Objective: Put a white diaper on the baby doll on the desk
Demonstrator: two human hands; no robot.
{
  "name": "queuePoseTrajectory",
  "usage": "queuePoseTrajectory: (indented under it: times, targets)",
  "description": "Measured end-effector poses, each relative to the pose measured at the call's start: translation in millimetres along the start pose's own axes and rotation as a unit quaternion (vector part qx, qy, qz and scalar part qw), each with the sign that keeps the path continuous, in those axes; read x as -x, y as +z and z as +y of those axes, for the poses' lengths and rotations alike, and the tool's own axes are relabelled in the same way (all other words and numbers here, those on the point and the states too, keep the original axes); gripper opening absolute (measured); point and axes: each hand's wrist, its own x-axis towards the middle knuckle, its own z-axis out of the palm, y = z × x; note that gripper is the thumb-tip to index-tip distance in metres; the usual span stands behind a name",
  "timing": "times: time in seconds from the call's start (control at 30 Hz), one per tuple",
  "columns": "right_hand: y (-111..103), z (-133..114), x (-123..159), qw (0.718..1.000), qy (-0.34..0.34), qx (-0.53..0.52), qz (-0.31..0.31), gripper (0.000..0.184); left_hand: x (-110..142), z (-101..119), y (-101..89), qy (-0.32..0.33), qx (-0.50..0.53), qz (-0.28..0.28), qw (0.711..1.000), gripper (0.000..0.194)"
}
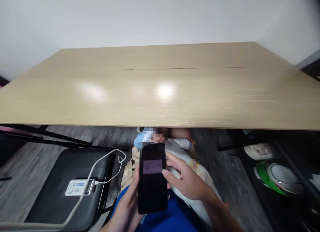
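A black smartphone (153,193) is upright in front of my lap, below the table's front edge. Its screen is dark except for a pale purple panel with small print that I cannot read. My left hand (130,197) grips the phone's left side, the thumb along the edge and the other fingers hidden behind it. On the right side, my right hand (187,178) holds the phone too. Its thumb tip lies at the right edge of the screen near the purple panel, and its fingers reach toward the back.
A wood-look table (160,105) spans the view ahead. On the left, a black stool (75,165) bears a white-labelled device (76,187) with a white cable (83,188). Another person (177,145), head blurred, is against my legs. Dark shelving at right holds a green-and-white round container (265,177).
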Motion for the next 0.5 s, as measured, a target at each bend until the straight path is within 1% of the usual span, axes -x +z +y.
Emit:
queuePoseTrajectory:
  times: [0.17, 0.27, 0.37, 0.5]
  targets:
    - [-0.6, -2.3, -0.4, 1.000, 0.011, 0.009, 0.006, 0.041, 0.0, 1.3, 3.0, -0.007, -0.008, 0.002, 1.000, 0.069]
    - [-4.3, 1.7, 2.1, 0.999, 0.002, 0.039, 0.017, 0.051, -0.4, 1.9, 4.6, -0.008, -0.018, -0.004, 1.000, 0.070]
    - [-9.1, 10.8, 6.1, 0.997, -0.015, 0.061, 0.042, 0.058, -0.9, 0.4, 0.9, -0.011, -0.022, 0.004, 1.000, 0.073]
    - [-11.3, 17.3, 8.1, 0.998, -0.001, 0.026, 0.056, 0.049, -1.9, -2.9, -6.1, -0.015, -0.020, 0.019, 1.000, 0.067]
